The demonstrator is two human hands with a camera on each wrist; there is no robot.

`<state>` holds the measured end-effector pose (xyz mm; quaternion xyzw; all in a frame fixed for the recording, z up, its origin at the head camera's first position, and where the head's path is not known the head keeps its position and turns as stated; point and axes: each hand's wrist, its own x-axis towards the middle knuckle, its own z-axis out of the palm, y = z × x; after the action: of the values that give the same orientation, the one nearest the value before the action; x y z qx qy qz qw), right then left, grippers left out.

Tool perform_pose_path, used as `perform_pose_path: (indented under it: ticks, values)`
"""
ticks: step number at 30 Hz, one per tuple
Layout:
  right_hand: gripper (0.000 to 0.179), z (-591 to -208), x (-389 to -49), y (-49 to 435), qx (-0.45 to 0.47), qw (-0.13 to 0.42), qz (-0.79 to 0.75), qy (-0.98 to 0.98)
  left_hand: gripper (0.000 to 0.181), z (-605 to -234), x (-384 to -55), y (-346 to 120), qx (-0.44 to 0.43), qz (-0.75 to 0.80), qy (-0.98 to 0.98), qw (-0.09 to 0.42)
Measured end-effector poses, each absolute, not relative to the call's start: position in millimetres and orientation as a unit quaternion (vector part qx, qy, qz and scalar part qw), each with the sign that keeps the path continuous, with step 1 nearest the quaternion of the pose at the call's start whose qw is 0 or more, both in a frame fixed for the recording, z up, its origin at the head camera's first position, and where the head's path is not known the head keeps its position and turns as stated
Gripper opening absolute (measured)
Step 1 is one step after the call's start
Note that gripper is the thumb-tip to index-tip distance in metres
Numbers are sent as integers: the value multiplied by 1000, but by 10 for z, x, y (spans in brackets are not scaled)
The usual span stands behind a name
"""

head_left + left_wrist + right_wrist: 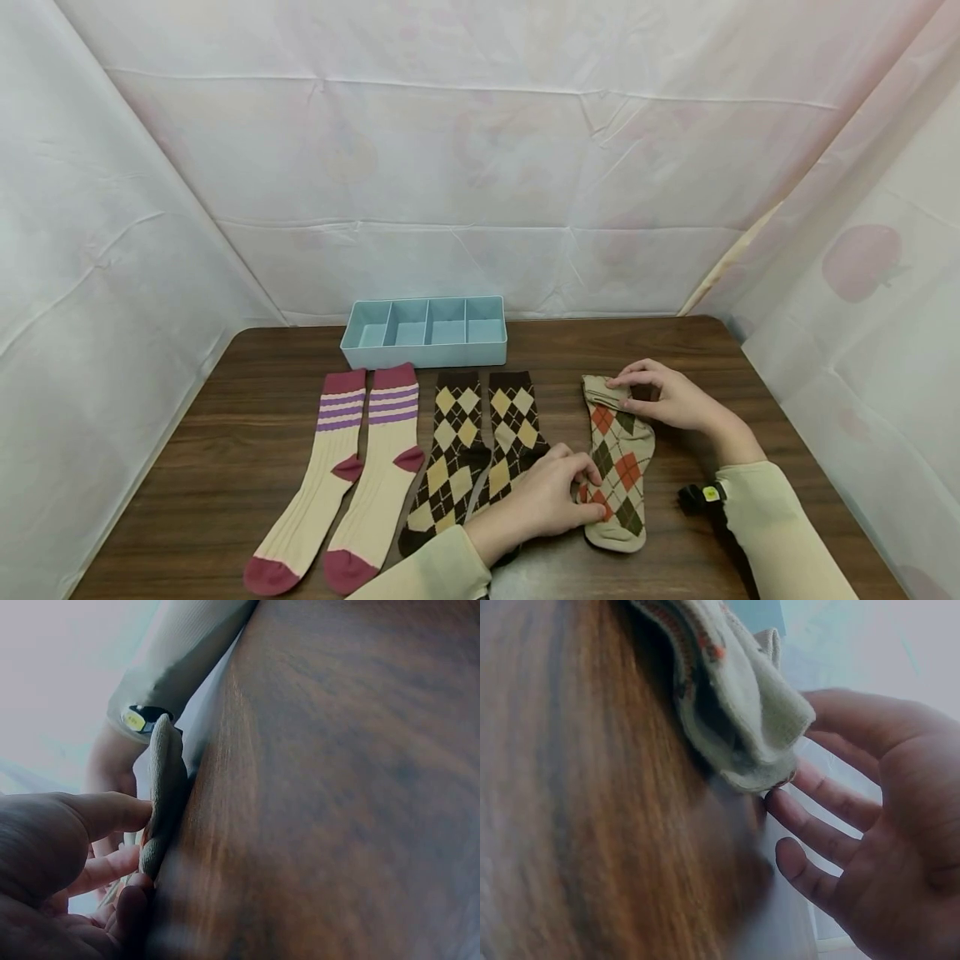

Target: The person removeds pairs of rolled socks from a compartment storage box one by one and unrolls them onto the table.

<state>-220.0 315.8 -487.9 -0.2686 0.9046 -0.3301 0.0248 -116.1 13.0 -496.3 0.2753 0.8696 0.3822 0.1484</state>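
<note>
A beige argyle sock [617, 467] with orange and green diamonds lies flat at the right of the table, its cuff folded over at the top. My right hand [671, 400] has thumb and fingers at that cuff and pinches it; in the right wrist view the folded cuff [772, 727] runs between them, bunched in layers. Lower down, my left hand [551, 496] rests thumb and forefinger on the sock's left edge near the toe. The left wrist view shows these fingertips against the sock's side [166, 772], the other fingers curling beneath.
To the left lie two brown argyle socks [453, 442], partly under my left forearm, and two cream socks [386, 475] with maroon toes and purple stripes. A light blue four-part box [423, 357] stands at the table's back edge. White curtains surround the wooden table [225, 450].
</note>
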Motion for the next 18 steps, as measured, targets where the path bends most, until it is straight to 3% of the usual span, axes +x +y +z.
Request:
perform_pose_path:
  ticks: [12,18]
  values:
    - [48,-4877,-2219,3170,-258,55,-319,910,27,-4976,-1168,126,277,384,867,153]
    - [38,-4901,-2226,3150,-265,37,-305,914,27,-4971,-1167,126,277,385,867,151]
